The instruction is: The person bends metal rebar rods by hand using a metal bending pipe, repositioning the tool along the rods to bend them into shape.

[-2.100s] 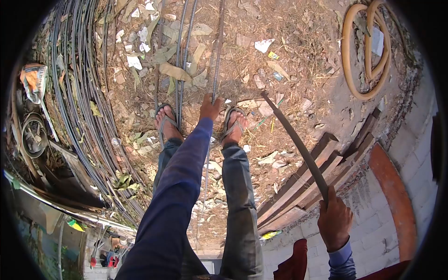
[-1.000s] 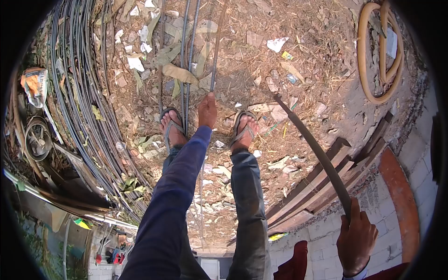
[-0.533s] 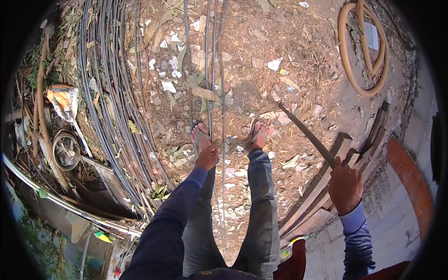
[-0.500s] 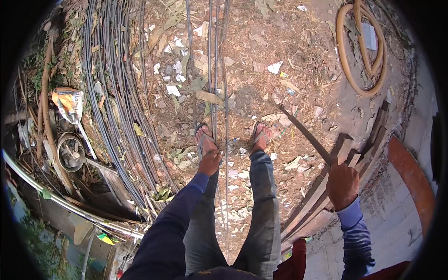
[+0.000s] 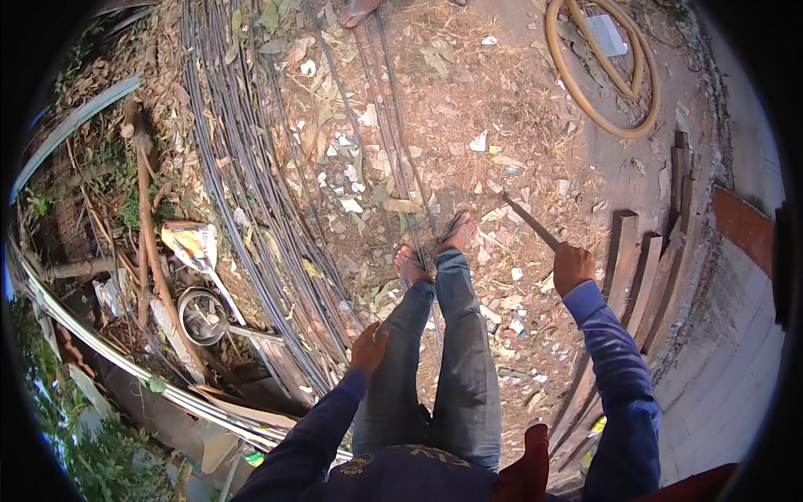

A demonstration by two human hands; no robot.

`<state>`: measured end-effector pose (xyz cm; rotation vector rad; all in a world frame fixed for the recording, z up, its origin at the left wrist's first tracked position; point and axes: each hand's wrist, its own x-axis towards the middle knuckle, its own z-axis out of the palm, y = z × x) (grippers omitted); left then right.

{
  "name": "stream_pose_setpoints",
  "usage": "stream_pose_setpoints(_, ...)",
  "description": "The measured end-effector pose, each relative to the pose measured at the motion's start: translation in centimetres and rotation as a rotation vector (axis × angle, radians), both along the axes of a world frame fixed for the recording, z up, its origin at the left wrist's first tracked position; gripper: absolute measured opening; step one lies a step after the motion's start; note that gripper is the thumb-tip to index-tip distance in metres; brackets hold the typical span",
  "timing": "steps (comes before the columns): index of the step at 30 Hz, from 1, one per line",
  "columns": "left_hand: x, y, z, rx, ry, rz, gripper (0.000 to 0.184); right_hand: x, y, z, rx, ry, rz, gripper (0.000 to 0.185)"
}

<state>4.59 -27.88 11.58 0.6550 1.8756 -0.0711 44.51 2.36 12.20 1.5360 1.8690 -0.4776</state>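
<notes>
My right hand (image 5: 574, 268) is closed round one end of a dark, narrow bar-like tool (image 5: 532, 222), whose thin tip points up and left over the littered ground. At the left, beside my trouser leg (image 5: 397, 351), my left hand (image 5: 368, 348) hangs with its fingers curled and nothing visible in them. Long thin metal rods (image 5: 386, 125) run along the ground toward my sandalled feet (image 5: 411, 263), to the right of a large bundle of rods (image 5: 251, 192).
A tan hose (image 5: 577, 92) lies coiled at the upper right. Wooden beams (image 5: 621, 251) rest along the right wall (image 5: 711, 368). At the left are a round metal pan (image 5: 202, 316), an orange and white sack (image 5: 191, 243) and branches (image 5: 144, 201). Another person's foot (image 5: 360, 10) shows at the top.
My left hand has let go of the rod it held earlier and drawn back beside my leg. The tool stays in my right hand. The view has turned, and another person's foot has appeared.
</notes>
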Motion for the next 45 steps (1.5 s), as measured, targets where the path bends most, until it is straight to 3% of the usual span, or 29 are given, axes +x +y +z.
stream_pose_setpoints(3, 0.4, 1.1, 1.2, 0.080, 0.034, -0.118, 0.055, 2.5, -0.6, 0.3, -0.070, -0.006, -0.088, 0.015)
stream_pose_setpoints(5, 0.2, 3.6, 3.7, 0.185, 0.108, -0.191, 0.055, 5.1, -2.4, 0.2, -0.265, 0.053, -0.150, 0.029)
stream_pose_setpoints(7, 0.3, 7.6, 7.0, 0.314, 0.238, -0.287, 0.053, 8.9, -7.0, -2.4, -0.368, 0.154, -0.451, 0.040)
stream_pose_setpoints(9, -0.6, 11.0, 9.9, 0.439, 0.435, -0.426, 0.049, 3.2, -6.3, 5.7, -0.491, 0.278, -0.901, 0.044)
stream_pose_setpoints(10, -0.9, 11.4, 10.1, 0.464, 0.353, -0.331, 0.049, 2.4, -7.9, 6.7, -0.516, 0.371, -1.149, 0.042)
stream_pose_setpoints(12, -1.6, 12.9, 9.5, 0.536, 0.191, -0.144, 0.049, -1.6, -7.7, 10.8, -0.628, 0.470, -1.366, 0.043)
stream_pose_setpoints(15, -0.3, 15.8, 5.3, 0.250, -0.270, 0.122, 0.048, -7.2, -7.3, 12.6, -0.654, 0.687, -1.580, 0.050)
stream_pose_setpoints(17, 1.6, 16.9, -0.7, 0.194, -0.565, 0.203, 0.064, -11.8, -6.1, 11.3, -0.692, 0.781, -1.783, 0.047)
stream_pose_setpoints(19, 3.2, 23.3, -0.1, -0.234, -0.729, 0.526, 0.082, -16.7, -4.0, 9.5, -0.680, 0.841, -1.798, 0.042)
stream_pose_setpoints(21, 3.2, 28.1, -2.1, -0.258, -0.788, 0.548, 0.077, -21.6, -0.8, 8.0, -0.672, 0.880, -1.812, 0.040)
stream_pose_setpoints(23, 3.3, 30.0, -7.7, -0.193, -0.900, 0.767, 0.063, -24.9, 1.1, 7.0, -0.674, 0.887, -1.797, 0.038)
stream_pose_setpoints(26, 1.9, 35.3, -8.0, -0.242, -0.910, 0.933, 0.043, -28.3, 3.3, 5.3, -0.658, 0.839, -1.824, 0.035)
stream_pose_setpoints(33, -0.5, 38.3, -11.3, -0.222, -0.651, 0.746, 0.032, -32.4, 5.0, 2.0, -0.743, 0.971, -2.025, 0.029)
stream_pose_setpoints(37, -1.1, 39.4, -9.8, -0.193, -0.594, 0.488, 0.054, -32.7, 4.5, 2.1, -0.815, 1.041, -2.130, 0.028)
stream_pose_setpoints(38, -0.9, 38.8, -10.8, -0.145, -0.601, 0.459, 0.071, -32.5, 4.6, 1.8, -0.836, 1.048, -2.140, 0.028)
stream_pose_setpoints(41, 0.2, 38.3, -15.0, -0.024, -0.383, 0.020, 0.078, -31.5, 5.1, 0.2, -0.924, 1.091, -2.184, 0.027)
stream_pose_setpoints(45, 0.3, 39.5, -15.9, -0.091, -0.403, -0.054, 0.081, -30.6, 6.4, -0.5, -1.041, 1.171, -2.263, 0.025)
